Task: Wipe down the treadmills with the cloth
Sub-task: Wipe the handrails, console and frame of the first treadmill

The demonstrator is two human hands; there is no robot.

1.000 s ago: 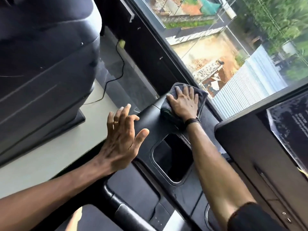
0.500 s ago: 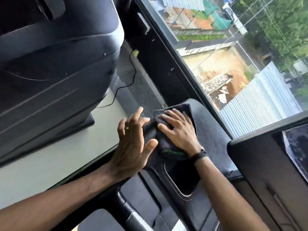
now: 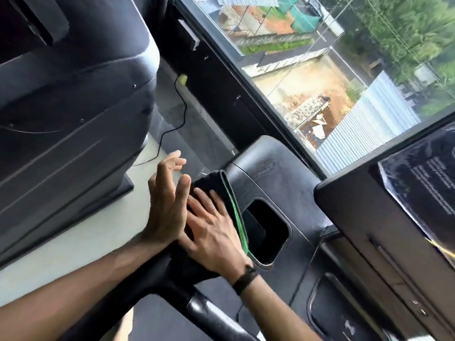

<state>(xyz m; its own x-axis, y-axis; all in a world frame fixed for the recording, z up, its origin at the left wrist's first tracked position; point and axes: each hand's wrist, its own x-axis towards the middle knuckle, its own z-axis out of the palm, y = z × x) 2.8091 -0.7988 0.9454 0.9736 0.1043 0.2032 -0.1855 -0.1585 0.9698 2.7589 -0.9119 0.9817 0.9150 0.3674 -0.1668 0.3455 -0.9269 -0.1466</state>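
1. Cloth (image 3: 221,190): dark, green-edged, folded; lies on the black treadmill console (image 3: 270,173), just beside the recessed cup holder (image 3: 267,230).
2. Right hand (image 3: 211,232): fingers spread flat, pressing the cloth down (dark wristband (image 3: 244,281) at the wrist).
3. Left hand (image 3: 165,205): fingers straight, holding nothing, just beside the right hand.
4. Neighbouring treadmill (image 3: 73,94): upper left.
5. Window (image 3: 320,70): beyond the console.

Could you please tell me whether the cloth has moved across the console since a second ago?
Yes. The cloth slid from beyond the cup-holder recess to its left edge.
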